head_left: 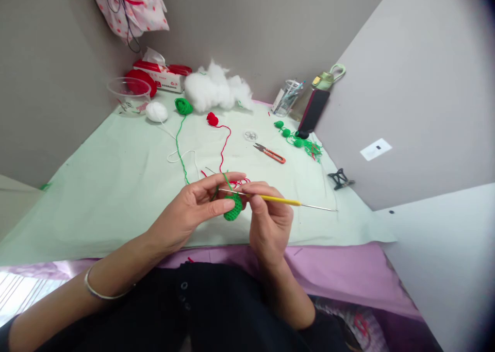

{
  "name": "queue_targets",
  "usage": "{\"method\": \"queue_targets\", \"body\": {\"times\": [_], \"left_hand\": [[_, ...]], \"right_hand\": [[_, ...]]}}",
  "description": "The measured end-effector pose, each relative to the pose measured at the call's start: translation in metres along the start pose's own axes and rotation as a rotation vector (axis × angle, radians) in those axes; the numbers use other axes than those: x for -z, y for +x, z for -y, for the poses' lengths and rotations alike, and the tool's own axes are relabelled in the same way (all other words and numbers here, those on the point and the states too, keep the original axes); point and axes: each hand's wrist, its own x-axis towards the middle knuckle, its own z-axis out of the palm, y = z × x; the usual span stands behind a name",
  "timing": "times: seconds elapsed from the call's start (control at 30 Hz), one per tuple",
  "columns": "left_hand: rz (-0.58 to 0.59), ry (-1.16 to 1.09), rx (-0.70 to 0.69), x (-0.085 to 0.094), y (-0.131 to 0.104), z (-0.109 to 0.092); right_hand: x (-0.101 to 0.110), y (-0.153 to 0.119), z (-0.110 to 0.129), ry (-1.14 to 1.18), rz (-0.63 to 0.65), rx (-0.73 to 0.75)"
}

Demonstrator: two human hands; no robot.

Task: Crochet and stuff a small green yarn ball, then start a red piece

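Note:
Between my hands is a small green crocheted piece (233,208), pinched by the thumb and fingers of my left hand (189,207). Green yarn runs up from the piece over my left index finger. My right hand (270,223) grips a crochet hook with a yellow handle (280,200); its thin metal tip reaches left to the top of the green piece. The hook's other metal end points right. Beyond my fingers, red yarn strands (240,182) lie on the cloth. A green yarn ball (183,106) sits farther back, its strand leading toward my left hand.
Behind are a clear tub (129,104), tissue box (166,79), white yarn ball (157,112), white stuffing (216,87) and red yarn (212,119). Orange snips (270,153), small green pieces (286,133), a phone (314,111) and a bottle (323,80) stand or lie to the right.

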Motion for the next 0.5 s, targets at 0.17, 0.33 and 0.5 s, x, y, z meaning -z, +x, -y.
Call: {"method": "queue_targets", "body": {"times": [0.17, 0.33, 0.5], "left_hand": [[0.012, 0.145, -0.053, 0.005, -0.002, -0.006], [-0.027, 0.122, -0.034, 0.006, -0.002, -0.008], [-0.021, 0.133, -0.019, 0.006, -0.003, -0.009]], "right_hand": [[0.004, 0.004, 0.001, 0.146, -0.015, -0.141], [0.004, 0.010, 0.005, 0.215, 0.007, -0.178], [0.008, 0.008, 0.006, 0.161, 0.079, -0.111]]}}
